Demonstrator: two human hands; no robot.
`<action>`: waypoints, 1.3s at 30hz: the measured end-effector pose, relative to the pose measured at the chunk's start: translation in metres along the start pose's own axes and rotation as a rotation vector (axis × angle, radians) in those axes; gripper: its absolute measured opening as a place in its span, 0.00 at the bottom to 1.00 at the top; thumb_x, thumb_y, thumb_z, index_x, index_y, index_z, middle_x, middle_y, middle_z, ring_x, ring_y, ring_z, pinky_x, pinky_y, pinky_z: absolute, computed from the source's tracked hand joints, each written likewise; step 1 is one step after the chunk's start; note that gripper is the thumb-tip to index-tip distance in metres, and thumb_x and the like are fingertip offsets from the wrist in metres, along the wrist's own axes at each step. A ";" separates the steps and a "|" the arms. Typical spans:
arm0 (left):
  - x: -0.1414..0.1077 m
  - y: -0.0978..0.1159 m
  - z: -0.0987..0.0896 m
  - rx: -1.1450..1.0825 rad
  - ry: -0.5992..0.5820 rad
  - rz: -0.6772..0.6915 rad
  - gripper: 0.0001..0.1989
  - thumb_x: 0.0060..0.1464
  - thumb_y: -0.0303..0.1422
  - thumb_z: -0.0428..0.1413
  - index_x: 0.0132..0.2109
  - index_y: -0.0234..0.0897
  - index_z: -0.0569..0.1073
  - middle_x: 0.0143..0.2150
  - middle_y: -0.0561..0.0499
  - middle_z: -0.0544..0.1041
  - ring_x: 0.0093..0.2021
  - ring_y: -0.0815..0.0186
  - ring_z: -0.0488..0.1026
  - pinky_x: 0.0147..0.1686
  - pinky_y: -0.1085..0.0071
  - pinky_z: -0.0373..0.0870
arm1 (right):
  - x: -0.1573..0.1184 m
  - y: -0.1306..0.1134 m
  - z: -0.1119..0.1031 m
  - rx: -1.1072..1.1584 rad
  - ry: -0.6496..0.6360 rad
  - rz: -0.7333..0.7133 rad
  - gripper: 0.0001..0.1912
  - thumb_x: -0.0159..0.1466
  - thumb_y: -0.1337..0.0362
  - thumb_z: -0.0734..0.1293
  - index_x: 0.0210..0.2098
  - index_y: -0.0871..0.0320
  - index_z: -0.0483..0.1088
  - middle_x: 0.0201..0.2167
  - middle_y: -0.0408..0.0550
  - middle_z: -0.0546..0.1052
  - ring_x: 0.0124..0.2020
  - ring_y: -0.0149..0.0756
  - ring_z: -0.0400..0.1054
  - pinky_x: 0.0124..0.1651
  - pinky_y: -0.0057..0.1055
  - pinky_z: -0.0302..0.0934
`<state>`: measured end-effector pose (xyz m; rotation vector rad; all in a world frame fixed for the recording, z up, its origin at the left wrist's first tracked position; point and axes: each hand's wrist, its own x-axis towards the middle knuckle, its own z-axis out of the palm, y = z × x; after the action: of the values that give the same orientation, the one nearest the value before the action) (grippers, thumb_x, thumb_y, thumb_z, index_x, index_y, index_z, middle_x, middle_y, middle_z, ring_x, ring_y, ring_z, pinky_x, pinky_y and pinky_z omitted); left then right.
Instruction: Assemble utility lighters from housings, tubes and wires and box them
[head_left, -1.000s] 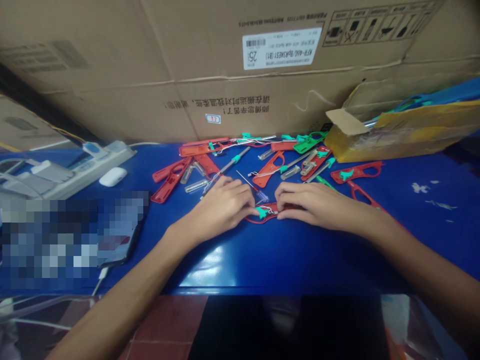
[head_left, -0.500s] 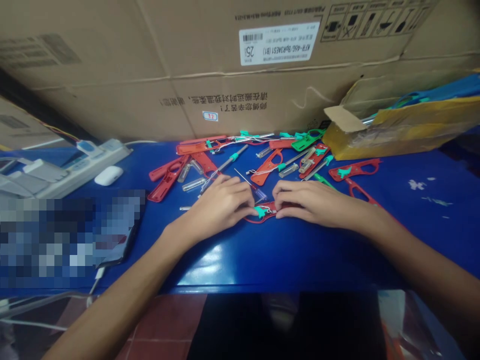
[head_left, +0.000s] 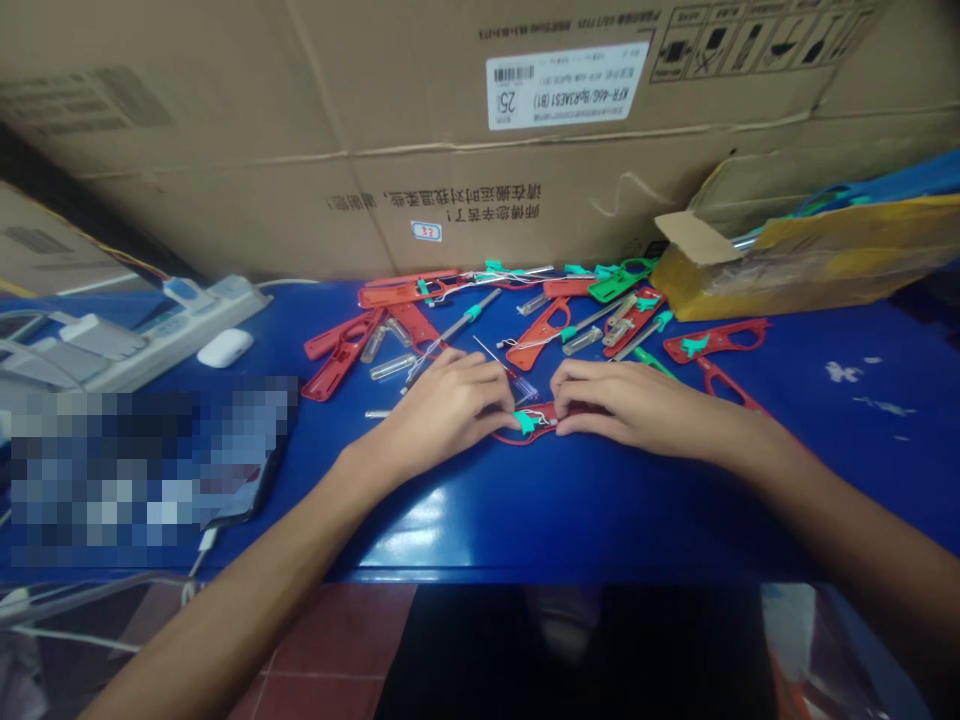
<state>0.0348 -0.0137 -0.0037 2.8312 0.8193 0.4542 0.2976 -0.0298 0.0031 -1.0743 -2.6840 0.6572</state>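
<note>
A red half-casing of a long-reach lighter (head_left: 546,411) lies on the blue table at the front of the scattered parts, open side up. A green trigger (head_left: 528,422) and thin white wires sit inside it. My left hand (head_left: 463,405) pinches the casing's left end, thumb close to the trigger. My right hand (head_left: 619,405) has its fingers closed around the right end, hiding much of that part. Just behind, between the hands, is a screwdriver (head_left: 523,385) with a purplish clear handle and thin shaft.
Behind my hands lie more red casings (head_left: 346,355), clear fuel tanks (head_left: 392,367) and metal tubes with green pieces. An opened carton (head_left: 697,290) stands at back right, against a large cardboard box (head_left: 420,100). Leftward are a power strip (head_left: 180,330), white earbud case (head_left: 225,347) and phone (head_left: 262,450).
The camera view has shifted slightly. Both hands keep their hold on the red casing, with no clear movement of the parts.
</note>
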 end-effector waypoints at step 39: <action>-0.016 -0.013 -0.034 -0.293 -0.065 -0.162 0.11 0.69 0.40 0.52 0.46 0.37 0.74 0.45 0.49 0.77 0.43 0.64 0.74 0.45 0.67 0.68 | -0.001 -0.025 0.009 -0.408 0.070 -0.226 0.19 0.73 0.56 0.60 0.56 0.56 0.75 0.46 0.54 0.73 0.45 0.44 0.63 0.48 0.41 0.59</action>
<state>0.0046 -0.0093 0.0211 2.4769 0.8804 0.4185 0.2802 -0.0496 0.0071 -0.8293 -2.8867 0.0298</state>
